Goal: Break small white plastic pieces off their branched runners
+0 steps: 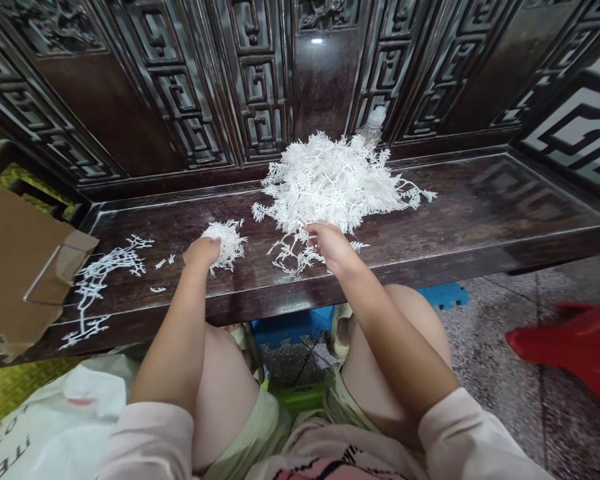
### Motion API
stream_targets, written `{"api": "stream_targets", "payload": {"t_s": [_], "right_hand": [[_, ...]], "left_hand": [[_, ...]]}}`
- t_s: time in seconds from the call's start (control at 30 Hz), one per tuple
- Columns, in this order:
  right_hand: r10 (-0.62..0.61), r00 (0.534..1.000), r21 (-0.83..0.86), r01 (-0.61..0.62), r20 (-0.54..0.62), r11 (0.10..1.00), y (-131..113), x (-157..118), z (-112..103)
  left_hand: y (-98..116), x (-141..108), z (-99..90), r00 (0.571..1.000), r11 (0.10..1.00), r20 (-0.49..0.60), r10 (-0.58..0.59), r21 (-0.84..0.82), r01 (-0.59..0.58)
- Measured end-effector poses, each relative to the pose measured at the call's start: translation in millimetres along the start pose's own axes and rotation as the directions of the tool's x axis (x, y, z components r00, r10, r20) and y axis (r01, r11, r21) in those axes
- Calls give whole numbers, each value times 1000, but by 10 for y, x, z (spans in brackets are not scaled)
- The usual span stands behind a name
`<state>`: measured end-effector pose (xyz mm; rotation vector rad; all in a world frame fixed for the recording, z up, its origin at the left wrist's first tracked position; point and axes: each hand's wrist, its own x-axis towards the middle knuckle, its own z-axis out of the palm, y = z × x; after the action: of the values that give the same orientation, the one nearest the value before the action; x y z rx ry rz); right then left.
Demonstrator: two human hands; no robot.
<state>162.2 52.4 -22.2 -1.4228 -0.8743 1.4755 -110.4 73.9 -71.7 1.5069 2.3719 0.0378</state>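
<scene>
A big heap of white branching plastic sprigs (pixel 330 180) lies on the dark wooden bench (pixel 480 207). My left hand (pixel 201 253) is closed round a small bunch of white sprigs (pixel 229 245), left of the heap. At the front edge of the heap is my right hand (pixel 329 243), its fingers pinched at a white sprig; exactly what they grip is too small to tell. Loose white sprigs (pixel 293 257) lie just beneath and beside it. Bare white branched stems (pixel 107 270) are spread at the bench's left, with a few small bits between them and my left hand.
Behind the heap stands a clear bottle (pixel 375 123) against the carved wooden backrest (pixel 325 80). A cardboard piece (pixel 25 267) with a metal rod is at the left end. A white bag (pixel 70 420) is at lower left, a red stool (pixel 575 347) at right.
</scene>
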Motion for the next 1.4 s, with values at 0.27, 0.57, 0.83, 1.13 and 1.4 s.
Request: {"api": "stream_targets", "payload": {"t_s": [0.27,0.57,0.83,1.13,1.4], "right_hand": [[-9,997,-84,15,72,996,17,-46,16],[-51,987,-143,74,155,987,9,-85,53],[-31,984,-138,55,175,989,-19,-140,75],[-122,972,-262,173,201,950,48,-122,110],[-180,931,-315,283,318,906,121,-113,107]], "left_hand": [[-35,21,-47,992,994,-79,-98,-53,94],[-5,15,-24,978,989,-141,-151,-13,150],[93,-30,-28,983,988,-103,-154,2,155],[703,-709,-136,822,631,15,569,-649,-425],[840,-1006,-128,795,592,-36,605,-647,-480]]}}
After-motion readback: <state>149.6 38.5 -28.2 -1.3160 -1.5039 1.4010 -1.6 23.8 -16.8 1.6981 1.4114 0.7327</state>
